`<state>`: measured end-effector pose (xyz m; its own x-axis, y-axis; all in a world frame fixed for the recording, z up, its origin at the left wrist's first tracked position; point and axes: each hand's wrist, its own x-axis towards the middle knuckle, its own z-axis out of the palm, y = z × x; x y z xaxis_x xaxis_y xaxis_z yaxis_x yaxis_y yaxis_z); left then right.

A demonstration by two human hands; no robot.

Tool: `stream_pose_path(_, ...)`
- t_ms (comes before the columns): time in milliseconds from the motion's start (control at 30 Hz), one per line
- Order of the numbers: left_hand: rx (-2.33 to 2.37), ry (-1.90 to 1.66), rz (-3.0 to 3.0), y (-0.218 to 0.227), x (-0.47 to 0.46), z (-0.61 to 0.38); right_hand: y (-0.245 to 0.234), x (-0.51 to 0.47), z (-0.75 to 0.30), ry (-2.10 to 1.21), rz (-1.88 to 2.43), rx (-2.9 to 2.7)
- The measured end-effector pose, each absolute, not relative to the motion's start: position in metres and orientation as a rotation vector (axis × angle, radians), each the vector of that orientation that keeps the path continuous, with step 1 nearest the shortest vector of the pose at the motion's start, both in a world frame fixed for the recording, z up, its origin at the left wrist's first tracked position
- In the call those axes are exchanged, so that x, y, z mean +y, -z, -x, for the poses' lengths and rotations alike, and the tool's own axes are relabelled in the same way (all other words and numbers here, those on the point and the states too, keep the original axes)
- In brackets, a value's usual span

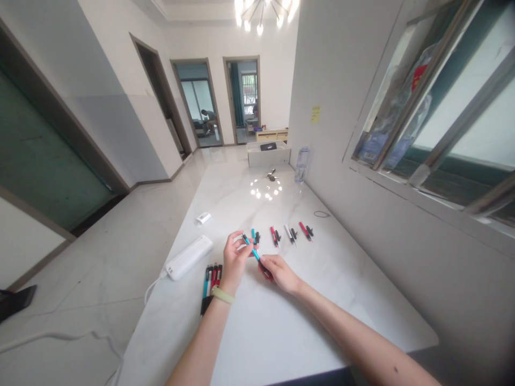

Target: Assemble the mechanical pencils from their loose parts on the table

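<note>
Left hand, raised above the white marble tabletop, in a narrow pinch on the upper part of a teal marker pen, with thumb and fingers closed around the barrel. Right hand, equally narrow, closed near the pen's lower, dark end, with the exact contact partly hidden by the fingers. Pen held slantwise between the 2 hands, just above the table. Judged to be light, stiff plastic, smooth and perhaps a little slippery, so best taken around the barrel with a firm pinch, not by the tip alone.

Just ahead of the hands, 4 pen bodies laid in a loose row, teal, red, white and red, each beside a black cap. By the left wrist, a yellow-green wristband and a bunch of pens lying together. Farther left, a white power bank with a white cable. Toward the far end, a plastic bottle and a white box. Beyond, in another room, a seated person.
</note>
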<state>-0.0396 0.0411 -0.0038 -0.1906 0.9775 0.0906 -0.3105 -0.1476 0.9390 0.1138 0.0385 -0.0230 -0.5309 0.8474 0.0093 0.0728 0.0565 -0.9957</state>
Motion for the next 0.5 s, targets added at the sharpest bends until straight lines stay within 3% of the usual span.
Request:
stream_pose_path(300,1.102,-1.550,-0.962,0.007,0.046,0.046,0.029,0.047,-0.118,-1.355,1.094,-1.691)
stream_pose_path(500,1.117,-1.618,-0.841,0.009,0.049,0.046,0.007,0.027,-0.115,-1.002,1.182,-2.231)
